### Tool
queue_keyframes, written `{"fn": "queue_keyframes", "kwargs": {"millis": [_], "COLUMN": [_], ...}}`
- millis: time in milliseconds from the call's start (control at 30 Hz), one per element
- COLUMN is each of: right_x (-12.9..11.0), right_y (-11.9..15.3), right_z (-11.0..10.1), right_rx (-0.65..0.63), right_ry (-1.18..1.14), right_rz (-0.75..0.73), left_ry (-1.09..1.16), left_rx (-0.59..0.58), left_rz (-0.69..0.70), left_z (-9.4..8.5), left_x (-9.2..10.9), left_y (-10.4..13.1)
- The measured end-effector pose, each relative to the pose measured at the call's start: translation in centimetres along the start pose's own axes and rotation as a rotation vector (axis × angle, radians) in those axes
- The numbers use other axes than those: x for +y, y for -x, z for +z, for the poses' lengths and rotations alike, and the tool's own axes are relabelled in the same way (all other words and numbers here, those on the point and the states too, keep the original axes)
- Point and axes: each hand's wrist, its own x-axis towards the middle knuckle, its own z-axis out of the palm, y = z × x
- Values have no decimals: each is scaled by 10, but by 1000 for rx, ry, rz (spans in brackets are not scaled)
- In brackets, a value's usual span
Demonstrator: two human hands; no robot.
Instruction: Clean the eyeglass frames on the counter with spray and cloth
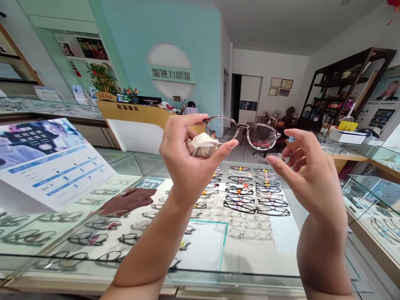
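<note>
Round-lensed eyeglasses (243, 126) with a speckled, partly clear frame are held up above the glass counter. At their left end, my left hand (183, 160) grips them between fingers and thumb. A crumpled off-white cloth (202, 145) is tucked in that same palm. Small red lettering shows on the right lens. Just beyond the right end of the frame is my right hand (309, 173), its thumb and index finger apart and nothing between them; it looks clear of the glasses. Below, several eyeglasses (240, 198) lie in columns on the counter.
A brown cloth (129, 201) lies on the glass counter (250, 280), near a tented printed sign (59, 166) at left. More frames show under the glass. Behind stand a yellow-and-white reception desk (137, 137), with a person (190, 109) behind it, and a dark shelf (337, 87).
</note>
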Motion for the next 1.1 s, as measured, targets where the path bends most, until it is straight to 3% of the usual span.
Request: {"fn": "queue_keyframes", "kwargs": {"millis": [100, 200, 367, 667, 1100], "right_x": [-2, -5, -4, 12, 11], "right_y": [-1, -3, -6, -16, -17], "right_z": [14, 19, 21, 23, 25], "right_rx": [-5, 15, 47, -35, -69], "right_ry": [25, 51, 64, 106, 159], "right_rz": [-9, 13, 54, 116, 68], "left_ry": [-88, -77, -92, -35, 16], "left_rx": [54, 23, -3, -76, -21], "left_rz": [25, 20, 21, -4, 10], "left_z": [5, 10, 18, 28, 30], "left_x": [6, 9, 1, -13, -10], "left_y": [0, 1, 4, 6, 10]}}
